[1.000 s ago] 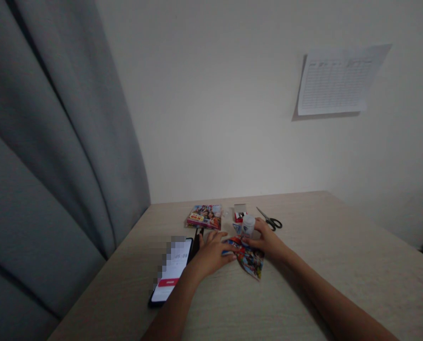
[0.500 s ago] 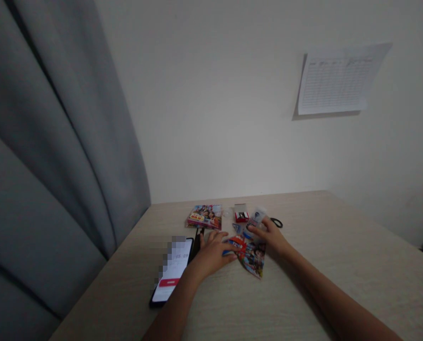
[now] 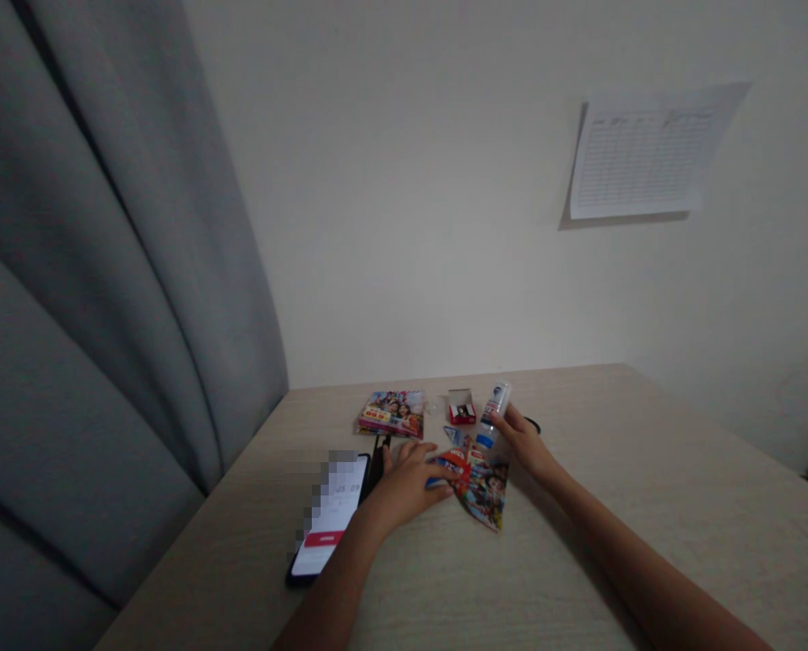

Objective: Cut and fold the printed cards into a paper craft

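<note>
My left hand (image 3: 414,481) lies with fingers spread, its fingertips resting on the left side of a colourful folded paper piece (image 3: 483,495). The paper is printed with pictures, with red and blue parts near my fingers. My right hand (image 3: 522,441) grips a small clear glue bottle (image 3: 494,411) with a label and a blue end. The bottle is tilted, blue end down, just above the upper edge of the paper. Whether the blue end touches the paper I cannot tell.
A stack of printed leaflets (image 3: 394,413) lies at the back, with a small open red box (image 3: 462,409) to its right. A black ring (image 3: 532,425) shows behind my right hand. A phone (image 3: 329,520) and a dark slim object (image 3: 377,461) lie to the left.
My right hand has brought the glue bottle more upright, with its blue end pointing down toward the paper. My left hand and the paper have stayed in place.
</note>
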Available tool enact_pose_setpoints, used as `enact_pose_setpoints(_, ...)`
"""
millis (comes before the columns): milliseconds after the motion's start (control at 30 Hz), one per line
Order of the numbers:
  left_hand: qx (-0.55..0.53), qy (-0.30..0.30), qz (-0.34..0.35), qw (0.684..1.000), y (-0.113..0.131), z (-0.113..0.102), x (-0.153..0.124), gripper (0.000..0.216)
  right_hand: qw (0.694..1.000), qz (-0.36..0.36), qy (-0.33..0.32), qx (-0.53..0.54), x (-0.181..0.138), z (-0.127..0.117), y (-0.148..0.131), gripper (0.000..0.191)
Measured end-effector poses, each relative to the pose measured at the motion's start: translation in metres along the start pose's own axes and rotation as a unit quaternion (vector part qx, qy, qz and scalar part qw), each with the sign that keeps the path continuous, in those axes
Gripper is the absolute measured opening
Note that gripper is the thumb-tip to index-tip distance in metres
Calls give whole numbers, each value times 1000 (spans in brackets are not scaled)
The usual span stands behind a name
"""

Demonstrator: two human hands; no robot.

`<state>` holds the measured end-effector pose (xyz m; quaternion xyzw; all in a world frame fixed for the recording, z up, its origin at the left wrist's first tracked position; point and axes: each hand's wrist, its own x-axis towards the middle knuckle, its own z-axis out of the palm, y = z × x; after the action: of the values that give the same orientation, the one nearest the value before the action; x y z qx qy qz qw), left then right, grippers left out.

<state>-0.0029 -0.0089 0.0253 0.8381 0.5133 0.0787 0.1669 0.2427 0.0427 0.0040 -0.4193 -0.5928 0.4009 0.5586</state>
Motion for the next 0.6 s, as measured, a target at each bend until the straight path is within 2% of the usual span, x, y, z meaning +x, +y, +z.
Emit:
enact_pose_setpoints(100,0,0,-3,1000,1,-1,0,29,999,31,-13,-5,0,-3,3,72)
enact_pose_setpoints(167,1,-3,-5,1000,2,-2,0,31,998,37,-6,-47,0,-6,5,72)
enact_pose_setpoints(333,5,-13,-7,1000,3,-4,-1,33,986,-46,-15,-157,4,-14,8,51)
enact_pose_setpoints(433,10,-10,-2,1000,3,-4,-2,34,981,-50,-16,-185,3,-18,11,47)
enact_pose_setpoints(500,14,-7,3,1000,3,-4,-2,34,979,-34,-21,-201,1,-19,14,50)
enact_pose_setpoints(600,19,-7,5,1000,3,-4,-2,34,974,-5,-25,-224,-1,-18,17,73)
